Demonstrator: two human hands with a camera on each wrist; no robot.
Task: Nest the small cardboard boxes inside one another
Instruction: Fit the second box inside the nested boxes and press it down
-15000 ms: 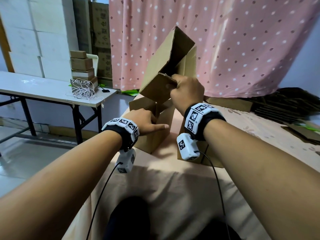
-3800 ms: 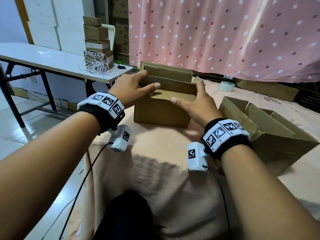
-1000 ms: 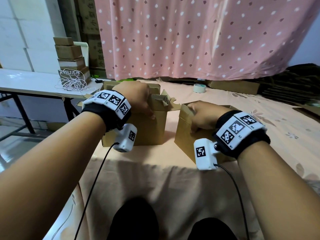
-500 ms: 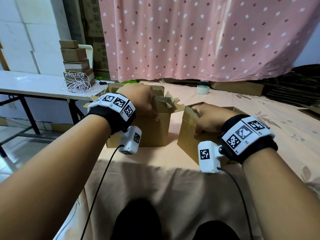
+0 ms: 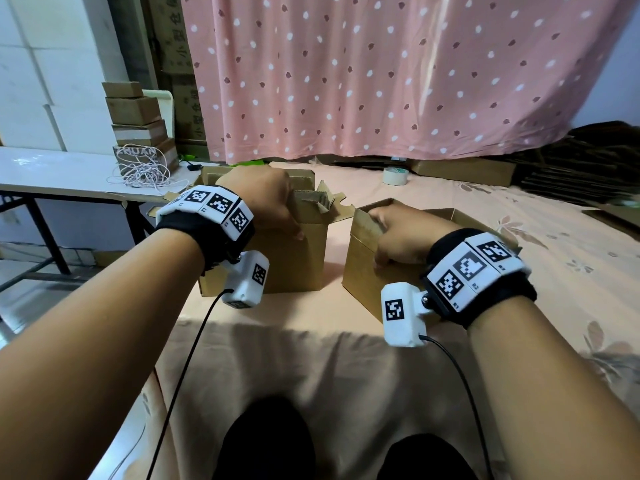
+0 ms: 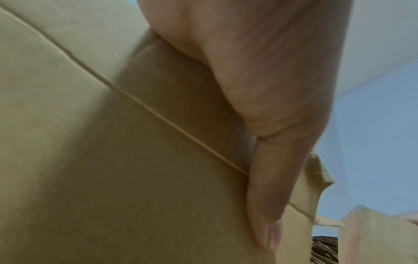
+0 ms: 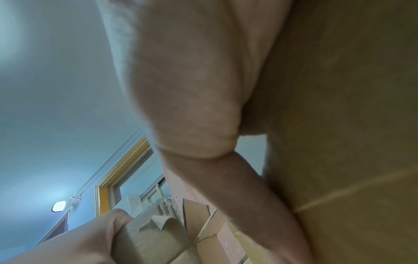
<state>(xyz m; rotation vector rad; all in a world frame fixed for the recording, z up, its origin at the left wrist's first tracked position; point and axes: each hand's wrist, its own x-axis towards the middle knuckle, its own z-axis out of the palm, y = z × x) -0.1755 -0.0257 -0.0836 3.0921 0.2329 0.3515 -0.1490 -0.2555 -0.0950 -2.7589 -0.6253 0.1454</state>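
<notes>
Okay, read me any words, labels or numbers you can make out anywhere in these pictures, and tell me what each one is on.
"RUAN": on the cardboard box under the coil of string on the side table; a letter before it may be hidden.
Chinese characters: on the stacked cartons beside the pink curtain, too blurred to read.
Small codes: beside the square markers on the right wristband and the left wristband, too small to read.
Wrist views: no text.

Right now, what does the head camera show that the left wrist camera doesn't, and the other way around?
Only the head view shows both open cardboard boxes apart on the cloth-covered table, the right hand gripping the right box, and the tape roll. Only the left wrist view shows the thumb pressed flat on the wall's outer face. Both show the left hand gripping the left box.
</notes>
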